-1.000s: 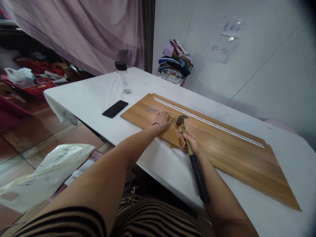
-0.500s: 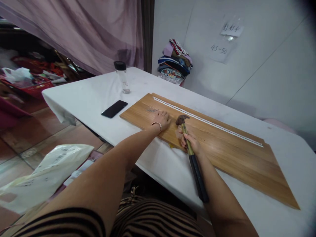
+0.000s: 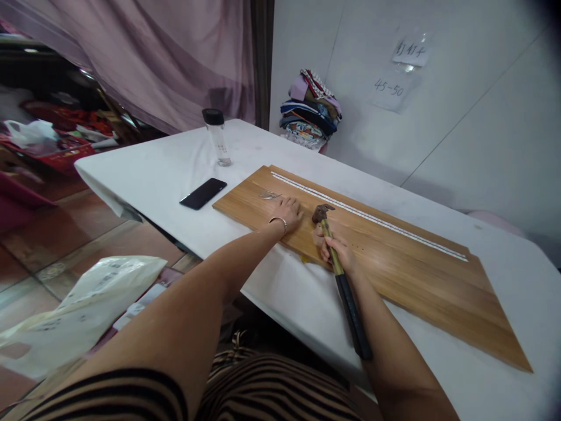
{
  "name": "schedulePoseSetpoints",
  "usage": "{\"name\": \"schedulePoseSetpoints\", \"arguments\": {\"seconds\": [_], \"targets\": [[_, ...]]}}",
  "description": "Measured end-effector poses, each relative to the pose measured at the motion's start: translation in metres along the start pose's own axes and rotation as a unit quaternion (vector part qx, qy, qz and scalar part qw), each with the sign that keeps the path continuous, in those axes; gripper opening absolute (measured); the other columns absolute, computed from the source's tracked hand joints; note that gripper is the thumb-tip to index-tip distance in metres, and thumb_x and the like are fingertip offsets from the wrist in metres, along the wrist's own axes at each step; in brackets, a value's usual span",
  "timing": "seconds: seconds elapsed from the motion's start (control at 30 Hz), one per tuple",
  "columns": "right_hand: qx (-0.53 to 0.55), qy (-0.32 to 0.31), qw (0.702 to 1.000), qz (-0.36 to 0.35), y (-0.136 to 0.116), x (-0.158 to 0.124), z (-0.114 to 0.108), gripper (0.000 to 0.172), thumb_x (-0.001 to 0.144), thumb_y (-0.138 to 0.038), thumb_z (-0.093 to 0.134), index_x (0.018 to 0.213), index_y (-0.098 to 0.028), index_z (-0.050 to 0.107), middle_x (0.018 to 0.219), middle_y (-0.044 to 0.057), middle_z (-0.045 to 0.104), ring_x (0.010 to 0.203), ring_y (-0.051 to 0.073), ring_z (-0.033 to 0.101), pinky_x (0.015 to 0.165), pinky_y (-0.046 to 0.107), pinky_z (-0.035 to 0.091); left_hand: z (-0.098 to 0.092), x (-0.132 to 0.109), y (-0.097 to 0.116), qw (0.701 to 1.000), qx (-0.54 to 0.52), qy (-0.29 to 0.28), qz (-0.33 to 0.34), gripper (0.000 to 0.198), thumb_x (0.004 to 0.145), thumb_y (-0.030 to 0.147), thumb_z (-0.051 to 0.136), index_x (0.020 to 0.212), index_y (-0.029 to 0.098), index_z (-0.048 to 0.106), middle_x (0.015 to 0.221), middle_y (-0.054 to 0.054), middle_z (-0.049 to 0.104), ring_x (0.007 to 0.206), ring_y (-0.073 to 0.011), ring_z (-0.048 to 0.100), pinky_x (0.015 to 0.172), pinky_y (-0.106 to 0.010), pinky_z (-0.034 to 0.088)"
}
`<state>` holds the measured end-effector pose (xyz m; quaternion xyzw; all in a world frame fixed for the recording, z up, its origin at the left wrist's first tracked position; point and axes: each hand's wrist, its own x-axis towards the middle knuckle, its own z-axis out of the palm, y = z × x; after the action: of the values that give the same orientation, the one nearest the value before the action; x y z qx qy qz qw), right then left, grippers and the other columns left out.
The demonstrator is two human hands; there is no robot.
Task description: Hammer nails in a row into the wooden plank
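Note:
My left hand (image 3: 288,214), with a bracelet at the wrist, lies palm down on a wooden board (image 3: 429,286), its fingers stretched out. Just beyond its fingertips is a small bunch of nails (image 3: 268,195). My right hand (image 3: 342,252) is wrapped round the handle of a claw hammer (image 3: 352,318), near the rusty head. The hammer's head points away from me above the board, and its black grip runs back along my forearm. Several small dark marks show on the wood beside my right hand. Two narrow white strips (image 3: 372,217) run along the board's far side.
The board rests on a white-covered table (image 3: 153,158). A black phone (image 3: 203,193) and a clear bottle (image 3: 218,140) with a dark lid stand left of it. Folded cloths (image 3: 310,111) are piled by the wall. A plastic bag (image 3: 87,310) lies at lower left.
Both hands and the hammer stay almost where they were. At the left, the hanging curtain and the tablecloth's edge have shifted slightly.

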<state>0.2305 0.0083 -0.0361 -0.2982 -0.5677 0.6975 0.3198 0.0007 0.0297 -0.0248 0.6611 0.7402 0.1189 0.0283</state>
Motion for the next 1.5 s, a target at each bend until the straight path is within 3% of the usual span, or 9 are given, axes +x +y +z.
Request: {"name": "schedulePoseSetpoints", "arguments": {"seconds": [1.5], "targets": [[-0.008,0.008,1.000,0.006,-0.0036,-0.0019,0.0025,0.050,0.079,-0.062,0.077,0.103,-0.021,0.063,0.047,-0.010,0.050,0.040,0.014,0.047,0.042,0.026,0.031,0.0039,0.0022,-0.0035,1.000,-0.008,0.003,0.006,0.043,0.108,0.037,0.043,0.134,0.017,0.069,0.156,-0.015,0.063,0.148,-0.0299,0.051,0.128,-0.046,0.035]]}}
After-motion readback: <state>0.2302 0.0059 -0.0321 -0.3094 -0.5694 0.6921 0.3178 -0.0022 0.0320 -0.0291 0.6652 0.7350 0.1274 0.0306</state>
